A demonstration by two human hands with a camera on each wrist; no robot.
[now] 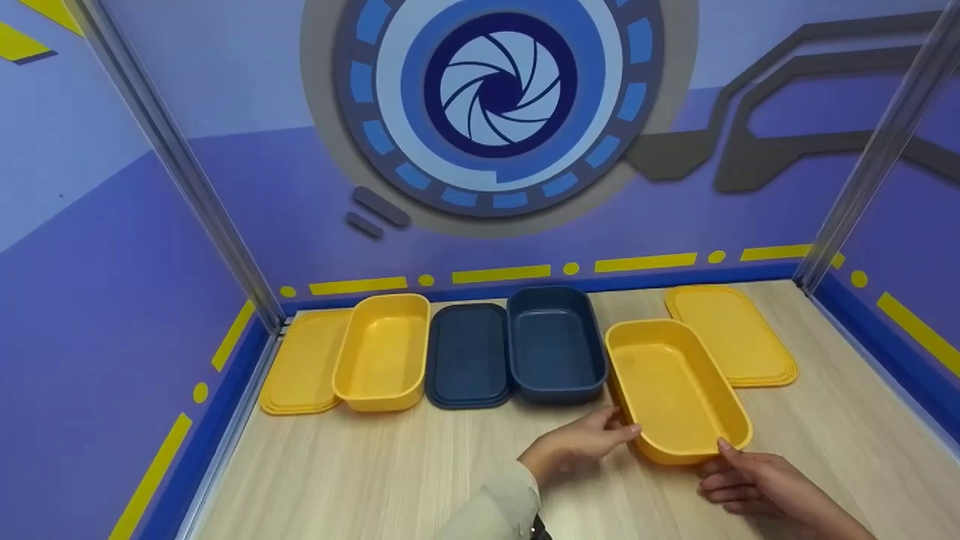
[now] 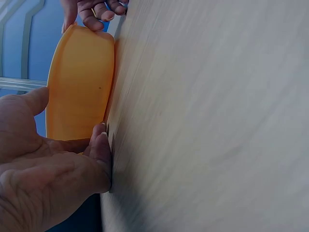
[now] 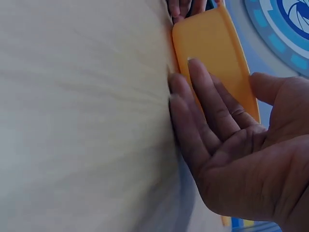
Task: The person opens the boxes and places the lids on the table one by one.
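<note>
A yellow rectangular container [image 1: 671, 390] stands right of centre on the table, its open top facing up. My left hand [image 1: 581, 446] is at its near left corner, thumb tip by the rim and the other fingers low beside the outer wall. At the near right corner is my right hand [image 1: 765, 484], its thumb touching the rim. In the right wrist view the fingers [image 3: 212, 104] of that hand extend loosely along the container's outside, close to the tabletop. The left wrist view shows the container's near wall [image 2: 79, 82] between both hands.
A yellow lid [image 1: 731, 334] lies behind the container on the right. Leftward, in a row, come a dark blue container [image 1: 556, 345], a dark blue lid [image 1: 470, 356], another yellow container [image 1: 384, 352] and another yellow lid [image 1: 304, 364]. Printed panels [image 1: 247, 195] wall the table's back and sides.
</note>
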